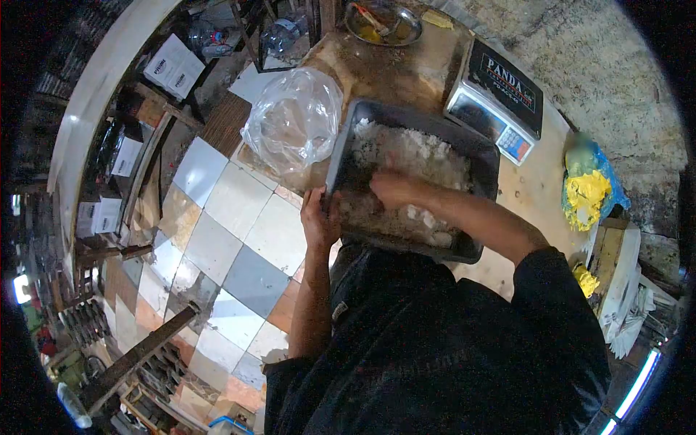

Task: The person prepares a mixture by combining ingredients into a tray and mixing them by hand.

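Observation:
A dark rectangular tub [489, 156] stands on the table, holding a pale, crumbly, brownish material [424, 163] with whiter lumps along the far and near sides. My left hand [320, 217] grips the tub's left wall near its front corner, fingers curled over the rim. My right hand [391, 190] is down inside the tub in the crumbly material; its fingers are blurred and partly hidden, so what they hold cannot be made out. A clear plastic bag [293, 119] lies just left of the tub.
Behind the tub, a digital scale [496, 94] sits on the wooden table [518, 192]. A metal bowl [383, 25] with utensils is at the far edge. Yellow and blue plastic bags [591, 188] lie at right. White boxes [174, 67] and tiled floor [239, 192] are at left.

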Demonstrator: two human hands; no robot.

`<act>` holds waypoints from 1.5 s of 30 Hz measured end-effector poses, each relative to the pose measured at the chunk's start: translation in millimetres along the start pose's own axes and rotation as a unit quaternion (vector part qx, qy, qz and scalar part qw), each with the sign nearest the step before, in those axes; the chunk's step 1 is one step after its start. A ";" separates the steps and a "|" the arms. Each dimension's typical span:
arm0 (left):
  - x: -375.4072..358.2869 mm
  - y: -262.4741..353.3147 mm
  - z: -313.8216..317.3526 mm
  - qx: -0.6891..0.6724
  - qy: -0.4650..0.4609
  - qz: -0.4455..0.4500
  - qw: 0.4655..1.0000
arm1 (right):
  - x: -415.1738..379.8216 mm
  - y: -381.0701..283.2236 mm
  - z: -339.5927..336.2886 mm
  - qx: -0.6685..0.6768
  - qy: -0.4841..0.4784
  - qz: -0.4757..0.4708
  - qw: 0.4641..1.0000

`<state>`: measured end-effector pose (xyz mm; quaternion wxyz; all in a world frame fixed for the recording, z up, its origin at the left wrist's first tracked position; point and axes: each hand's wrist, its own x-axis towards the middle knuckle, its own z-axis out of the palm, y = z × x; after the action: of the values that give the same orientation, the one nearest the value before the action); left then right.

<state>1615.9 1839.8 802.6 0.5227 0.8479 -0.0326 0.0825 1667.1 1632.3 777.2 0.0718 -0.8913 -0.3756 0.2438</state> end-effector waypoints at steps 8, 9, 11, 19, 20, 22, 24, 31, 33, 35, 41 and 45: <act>-1.6 -14.8 8.2 -0.029 0.021 -0.001 0.999 | 6.8 -7.3 56.0 0.074 0.048 -0.081 0.993; 0.5 -10.7 7.3 -0.030 0.021 0.003 0.999 | 0.4 -12.9 23.6 -0.011 -0.112 -0.055 0.992; 0.6 -0.8 2.5 0.010 0.014 0.015 1.000 | -3.8 -13.0 -12.6 -0.098 -0.267 -0.054 0.957; -1.5 1.1 2.0 -0.032 0.010 -0.022 0.999 | 16.6 -20.4 61.5 -0.024 -0.199 -0.047 0.979; -2.3 -0.2 2.5 -0.023 0.012 -0.018 0.999 | 0.1 -18.7 51.3 -0.028 -0.267 -0.036 0.963; -1.6 6.5 1.6 -0.009 0.014 -0.020 1.000 | -46.3 -27.8 -14.9 -0.083 -0.199 -0.001 0.977; 0.0 5.4 1.8 -0.016 0.005 -0.022 1.000 | -52.3 -14.0 -25.8 -0.126 -0.065 0.030 0.989; 0.5 -0.4 2.1 -0.021 0.018 0.005 1.000 | -56.3 -15.2 -0.7 -0.009 -0.073 0.151 0.986; 0.1 -2.8 3.8 -0.034 0.023 0.000 0.999 | -69.4 10.3 5.8 -0.038 -0.104 -0.025 0.994; 0.1 -2.2 3.7 -0.039 0.010 -0.039 0.998 | -65.1 9.8 -40.3 -0.067 -0.075 0.040 0.994; 0.9 -2.2 1.7 -0.040 0.009 -0.068 0.997 | -13.3 -6.0 -25.6 -0.013 -0.015 0.225 0.974; 0.3 2.4 -0.5 -0.044 0.004 -0.047 0.998 | -50.8 -16.8 -30.4 -0.047 -0.151 0.048 0.986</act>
<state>1615.8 1839.1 805.0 0.5628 0.8244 0.0061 0.0595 1640.8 1610.0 828.3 -0.0391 -0.8637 -0.3501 0.3605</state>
